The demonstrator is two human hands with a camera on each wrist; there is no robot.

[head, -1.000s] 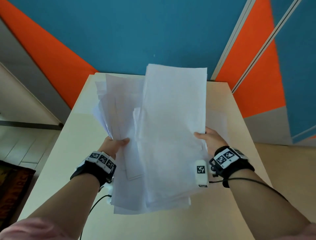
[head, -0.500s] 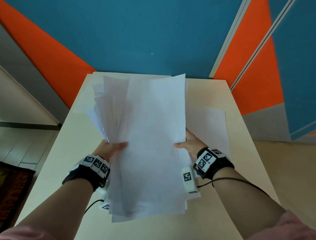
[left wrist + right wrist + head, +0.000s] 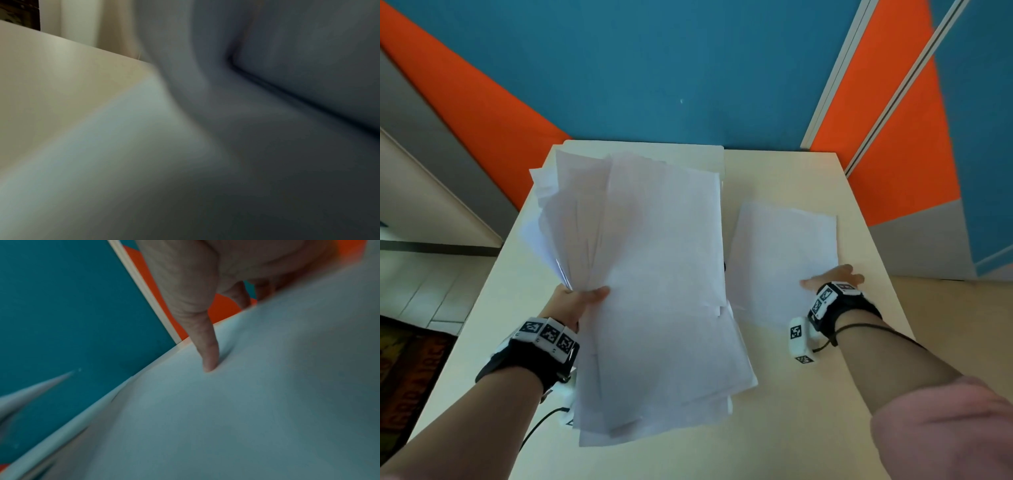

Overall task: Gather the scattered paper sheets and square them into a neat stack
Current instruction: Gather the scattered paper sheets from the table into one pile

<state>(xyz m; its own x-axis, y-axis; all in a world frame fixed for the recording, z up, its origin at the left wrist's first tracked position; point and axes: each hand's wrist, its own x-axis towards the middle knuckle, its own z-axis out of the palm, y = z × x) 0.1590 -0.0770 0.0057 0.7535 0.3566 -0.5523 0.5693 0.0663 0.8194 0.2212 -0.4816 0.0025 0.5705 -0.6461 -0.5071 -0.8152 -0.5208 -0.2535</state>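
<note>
1. Two lots of paper in the head view: a thick ragged bundle [image 3: 654, 291] left of centre, a separate loose sheet [image 3: 780, 260] right of centre, lying flat on the pale surface [image 3: 825, 428].
2. Left hand [image 3: 571, 301] at lower left, grip clenched on the bundle's left edge, thumb on top, fingers hidden beneath; bundle lifted, fanned at the upper left, corners stepped at the bottom.
3. Right hand [image 3: 835, 277] at right of frame, grip released, fingers straight, resting on the near right edge of the loose sheet; thumb tip [image 3: 209, 366] seen pressing down on the paper in the right wrist view.
4. Left wrist view too blurred to add anything beyond pale surface and grey paper.
5. Judged stage: gathering nearly done, last sheet not yet joined, squaring not yet begun.
6. Risks from here:
   - Bundle held one-handed at a single edge, so likely to sag, splay further or shed sheets if tilted.
   - Flat sheet hard to lift off a smooth surface; pressing may only slide it toward the right edge, or crease it.
   - Adding it onto uneven edges likely to worsen the skew, making the final tap-down harder.
   - Loosening the left grip to realign could let the whole fan slip.
</note>
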